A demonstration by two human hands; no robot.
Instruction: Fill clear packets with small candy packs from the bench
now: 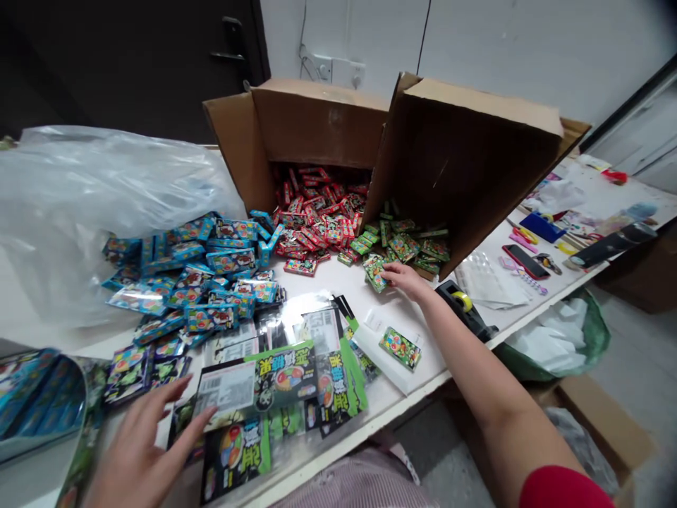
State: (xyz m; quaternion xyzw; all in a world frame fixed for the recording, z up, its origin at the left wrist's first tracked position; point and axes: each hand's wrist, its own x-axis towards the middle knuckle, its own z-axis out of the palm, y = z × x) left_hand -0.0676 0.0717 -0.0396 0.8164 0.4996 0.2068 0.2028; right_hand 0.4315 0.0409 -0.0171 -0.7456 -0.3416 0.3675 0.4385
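My right hand (406, 279) pinches a small green candy box (373, 274) in front of the pile of green boxes (405, 247). My left hand (148, 441) hovers over or rests on the flat printed candy bags (288, 374), thumb and fingers apart; whether it touches them I cannot tell. These bags are black and green with a clear part, and they overlap along the near edge of the table. Another green candy box (400, 348) lies on a white paper sheet (388, 367) beside them.
Blue boxes (222, 261) are heaped at left by a clear plastic bag (106, 190). Red boxes (322, 219) spill from a cardboard box (317, 130); a second cardboard box (460, 155) stands beside it. At right are a tape dispenser (465, 310) and a phone (526, 262).
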